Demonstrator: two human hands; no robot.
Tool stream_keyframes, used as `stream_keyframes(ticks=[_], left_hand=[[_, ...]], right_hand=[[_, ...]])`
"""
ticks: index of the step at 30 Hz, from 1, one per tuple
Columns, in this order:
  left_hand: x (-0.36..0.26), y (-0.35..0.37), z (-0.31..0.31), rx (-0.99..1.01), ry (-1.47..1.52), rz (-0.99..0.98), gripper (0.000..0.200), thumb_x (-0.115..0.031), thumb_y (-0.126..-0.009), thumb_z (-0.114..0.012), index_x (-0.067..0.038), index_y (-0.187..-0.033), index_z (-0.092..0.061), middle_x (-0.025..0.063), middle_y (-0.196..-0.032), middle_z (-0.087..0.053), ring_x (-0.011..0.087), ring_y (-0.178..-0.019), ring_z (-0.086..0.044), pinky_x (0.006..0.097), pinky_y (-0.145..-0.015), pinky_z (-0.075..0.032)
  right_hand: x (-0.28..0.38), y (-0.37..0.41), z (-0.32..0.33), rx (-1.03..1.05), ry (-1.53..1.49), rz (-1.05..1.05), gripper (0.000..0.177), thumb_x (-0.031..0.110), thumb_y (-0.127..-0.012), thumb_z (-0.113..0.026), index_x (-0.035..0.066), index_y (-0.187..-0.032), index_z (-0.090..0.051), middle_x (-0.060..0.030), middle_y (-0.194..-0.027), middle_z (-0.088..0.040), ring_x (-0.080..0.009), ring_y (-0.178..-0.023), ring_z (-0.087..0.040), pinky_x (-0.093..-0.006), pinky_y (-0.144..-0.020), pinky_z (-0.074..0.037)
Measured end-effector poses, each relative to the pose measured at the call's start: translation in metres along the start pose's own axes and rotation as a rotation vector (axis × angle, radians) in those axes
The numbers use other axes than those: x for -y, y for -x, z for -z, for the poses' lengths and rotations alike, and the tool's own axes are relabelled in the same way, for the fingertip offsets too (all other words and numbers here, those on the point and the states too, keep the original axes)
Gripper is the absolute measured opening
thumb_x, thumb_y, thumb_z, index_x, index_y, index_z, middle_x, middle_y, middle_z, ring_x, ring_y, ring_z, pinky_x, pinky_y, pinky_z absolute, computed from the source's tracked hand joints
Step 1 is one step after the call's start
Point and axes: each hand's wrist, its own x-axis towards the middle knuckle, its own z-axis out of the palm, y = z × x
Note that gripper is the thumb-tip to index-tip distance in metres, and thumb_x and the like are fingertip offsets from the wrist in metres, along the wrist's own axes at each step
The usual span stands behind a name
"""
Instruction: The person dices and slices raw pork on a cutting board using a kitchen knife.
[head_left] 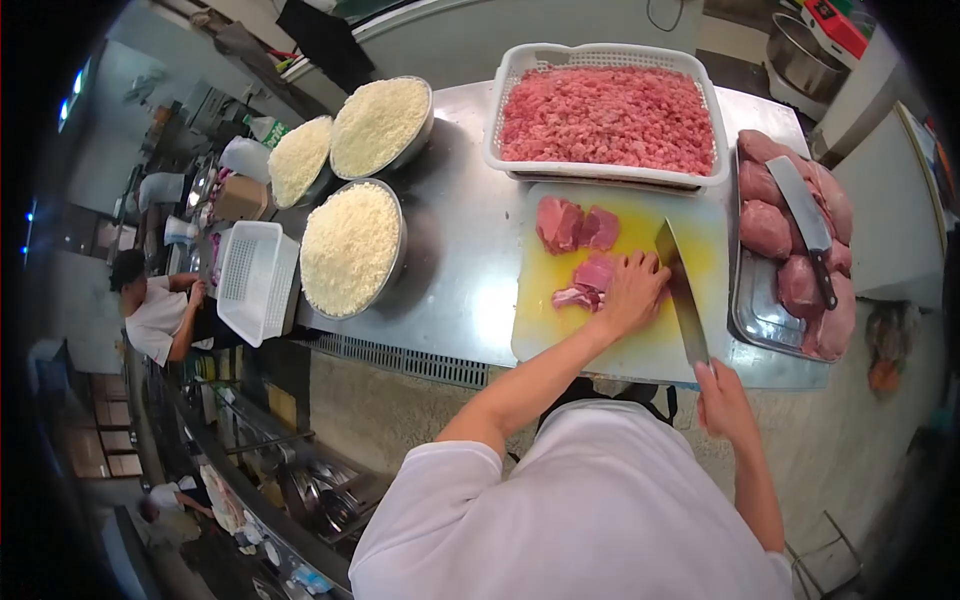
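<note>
On a yellow-stained white cutting board (540, 335) lie pieces of raw meat (562, 224). My left hand (632, 295) presses down on a smaller piece of meat (596, 271), its fingers bent and close together near the blade. A large knife (684, 295) stands beside those fingertips, its blade pointing away from me. Its handle is wrapped in my right hand (724, 400) at the board's near right edge. Whether the blade touches meat cannot be made out.
Behind the board stands a white basket (493, 130) of ground meat. To the right, a tray (745, 310) holds large meat pieces and a cleaver (802, 207). Bowls of white crumbly food (350, 248) and an empty white basket (255, 280) are left. A person (160, 315) works beyond.
</note>
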Motion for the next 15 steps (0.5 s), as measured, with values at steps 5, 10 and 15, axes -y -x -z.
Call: stream_keyframes(ticks=[5,10,15], left_hand=[[0.005,0.002,-0.006,0.057,0.099,0.004,0.017,-0.02,-0.083,-0.069,-0.006,-0.093,-0.068,0.017,-0.095,-0.06,0.0381,-0.093,-0.058,0.0508,-0.079,-0.045],[0.008,0.007,0.003,0.023,0.004,0.011,0.027,-0.03,-0.086,-0.073,-0.006,-0.098,-0.067,0.0156,-0.099,-0.06,0.0359,-0.098,-0.058,0.0498,-0.082,-0.043],[0.004,0.006,0.006,0.017,-0.147,-0.085,0.027,-0.026,-0.093,-0.068,-0.006,-0.111,-0.066,0.0152,-0.111,-0.063,0.0348,-0.104,-0.057,0.0484,-0.088,-0.043]], right_hand=[[0.0,-0.045,-0.001,-0.015,-0.018,0.148,0.04,0.037,-0.105,-0.055,0.0,-0.09,-0.055,-0.0071,-0.055,-0.052,-0.0171,-0.043,-0.055,-0.0348,-0.042,-0.041],[0.014,0.022,0.017,0.027,0.116,0.109,0.047,0.04,-0.103,-0.053,-0.006,-0.096,-0.059,-0.016,-0.064,-0.06,-0.028,-0.047,-0.059,-0.0413,-0.047,-0.049],[0.015,-0.036,-0.014,-0.015,0.062,0.172,0.047,0.039,-0.103,-0.054,-0.006,-0.091,-0.061,-0.0186,-0.063,-0.061,-0.0307,-0.048,-0.061,-0.0426,-0.053,-0.052]])
